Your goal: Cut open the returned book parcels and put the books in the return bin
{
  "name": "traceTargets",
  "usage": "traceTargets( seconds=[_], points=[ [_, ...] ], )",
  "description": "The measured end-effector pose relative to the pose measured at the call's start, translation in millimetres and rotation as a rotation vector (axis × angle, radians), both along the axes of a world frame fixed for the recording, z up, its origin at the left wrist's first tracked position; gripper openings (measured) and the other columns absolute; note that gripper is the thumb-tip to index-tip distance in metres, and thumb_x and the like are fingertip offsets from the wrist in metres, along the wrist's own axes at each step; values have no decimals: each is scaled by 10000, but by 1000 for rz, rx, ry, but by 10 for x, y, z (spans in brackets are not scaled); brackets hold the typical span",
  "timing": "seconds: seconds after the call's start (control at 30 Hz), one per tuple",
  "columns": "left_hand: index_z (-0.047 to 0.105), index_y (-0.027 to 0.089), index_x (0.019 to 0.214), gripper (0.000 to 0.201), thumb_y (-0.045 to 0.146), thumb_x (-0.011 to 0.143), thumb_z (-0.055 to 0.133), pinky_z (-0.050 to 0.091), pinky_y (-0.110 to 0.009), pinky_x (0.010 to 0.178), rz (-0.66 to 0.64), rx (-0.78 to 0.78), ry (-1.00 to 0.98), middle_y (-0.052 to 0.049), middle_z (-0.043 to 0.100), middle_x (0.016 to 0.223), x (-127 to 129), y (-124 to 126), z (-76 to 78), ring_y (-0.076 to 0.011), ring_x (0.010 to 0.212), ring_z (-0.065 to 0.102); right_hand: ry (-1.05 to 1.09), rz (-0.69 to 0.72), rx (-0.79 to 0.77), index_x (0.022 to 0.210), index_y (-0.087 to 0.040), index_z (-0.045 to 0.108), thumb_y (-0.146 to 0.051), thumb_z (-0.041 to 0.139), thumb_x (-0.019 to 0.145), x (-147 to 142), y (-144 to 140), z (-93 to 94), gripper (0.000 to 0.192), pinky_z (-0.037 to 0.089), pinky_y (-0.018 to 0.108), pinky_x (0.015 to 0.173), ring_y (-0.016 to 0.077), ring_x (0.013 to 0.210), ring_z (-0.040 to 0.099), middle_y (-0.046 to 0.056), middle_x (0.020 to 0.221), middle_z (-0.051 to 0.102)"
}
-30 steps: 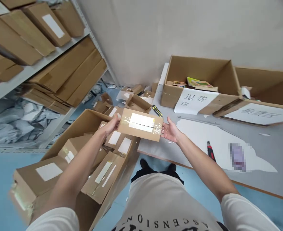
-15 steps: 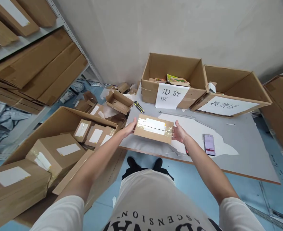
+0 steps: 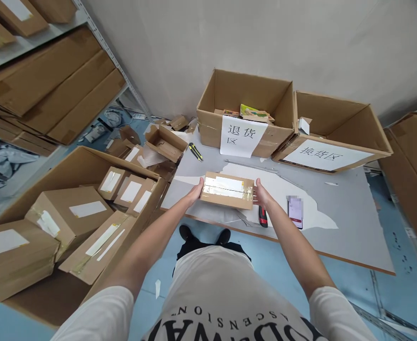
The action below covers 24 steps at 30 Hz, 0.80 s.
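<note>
Grey table (image 3: pixel 336 199) near edge, parcel (image 3: pixel 226 190) between both hands

Both hands clamp a taped cardboard parcel (image 3: pixel 227 190) over the grey table (image 3: pixel 350 222), left hand (image 3: pixel 196 191) and right hand (image 3: pixel 260 195) at its ends, red utility knife (image 3: pixel 262 216) just beside.

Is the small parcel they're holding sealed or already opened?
Sealed. The small parcel lies flat between left hand and right hand, with clear tape running unbroken across its closed top.
</note>
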<state>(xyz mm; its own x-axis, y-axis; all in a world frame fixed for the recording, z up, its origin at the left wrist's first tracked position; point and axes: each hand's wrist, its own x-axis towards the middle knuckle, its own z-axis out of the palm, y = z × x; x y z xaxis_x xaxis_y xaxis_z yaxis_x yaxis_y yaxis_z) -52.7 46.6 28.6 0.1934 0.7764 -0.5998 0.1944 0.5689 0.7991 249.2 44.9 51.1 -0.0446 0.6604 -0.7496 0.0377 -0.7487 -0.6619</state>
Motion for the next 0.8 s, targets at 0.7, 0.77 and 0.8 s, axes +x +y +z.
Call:
traceTargets(
  seconds=[0.7, 0.77, 0.8],
  points=[
    [490, 212, 1332, 610, 507, 798, 489, 207, -462, 1124, 281, 120, -376, -46, 496, 1376, -107, -336, -718, -286, 1325, 376, -23, -311, 389, 1273, -233, 508, -486, 473, 839, 39, -614, -821, 505, 459, 383, 968, 226, 1198, 536, 93, 1366, 508],
    [483, 171, 1339, 659, 369, 717, 576, 192, -444, 1134, 239, 187, -339, -71, 499, 1372, -165, -401, -809, -285, 1329, 369, -158, -250, 453, 1307, -210, 477, -350, 543, 782, 13, -710, -943, 547, 436, 375, 996, 219, 1222, 513, 109, 1352, 519],
    [475, 157, 1344, 697, 313, 677, 603, 190, -435, 1137, 199, 225, -318, -83, 500, 1370, -189, -424, -843, -284, 1329, 368, -223, -190, 489, 1324, -199, 458, -299, 554, 756, 1, -746, -994, 584, 429, 374, 1003, 217, 1218, 516, 115, 1342, 527]
  ],
)
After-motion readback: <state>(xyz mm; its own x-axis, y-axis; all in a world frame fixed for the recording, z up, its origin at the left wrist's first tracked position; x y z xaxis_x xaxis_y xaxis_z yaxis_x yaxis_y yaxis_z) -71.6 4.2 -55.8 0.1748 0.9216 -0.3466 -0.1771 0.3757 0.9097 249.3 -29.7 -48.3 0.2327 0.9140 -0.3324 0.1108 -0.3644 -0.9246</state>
